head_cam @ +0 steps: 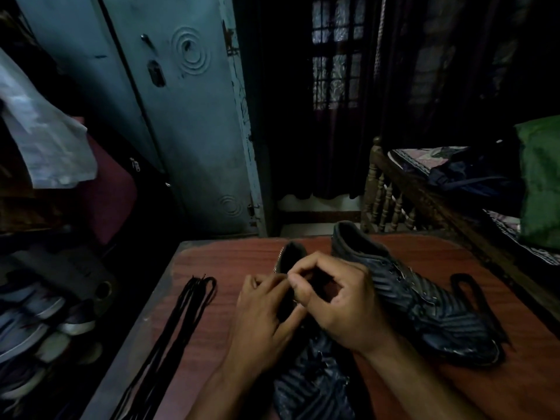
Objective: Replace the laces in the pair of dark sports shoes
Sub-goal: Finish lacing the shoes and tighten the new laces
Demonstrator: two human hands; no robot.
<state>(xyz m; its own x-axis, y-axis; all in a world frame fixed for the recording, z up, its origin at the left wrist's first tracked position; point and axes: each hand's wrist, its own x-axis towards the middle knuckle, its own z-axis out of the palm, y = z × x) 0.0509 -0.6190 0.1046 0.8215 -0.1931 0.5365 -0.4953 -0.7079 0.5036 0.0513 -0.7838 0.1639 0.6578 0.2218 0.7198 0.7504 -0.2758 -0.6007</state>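
Dim room, reddish wood-grain tabletop (230,268) with a worn front-left edge. Two dark sports shoes on it, both with a ribbed chevron texture: near shoe (312,386) pointing toe-first toward the camera, second shoe (424,301) lying just right of it, heel toward the far edge, toe toward the right. Both hands bunched over the near shoe's opening: left hand (263,313) curled, fingertips pinching at something dark by the eyelets, too murky to say whether lace or tongue; right hand (339,301) curled too, thumb and forefinger pinched together right against the left fingertips. Bundle of thin black laces (181,322) stretched out straight along the left side, well apart from the shoes, bare wood between. Flat black lace (472,295) looped on the right, just past the second shoe. Beyond: blue-grey metal door (188,116), dark curtain (303,116), bed with turned wooden rail (391,201), more shoes (33,322) piled on the floor at left.
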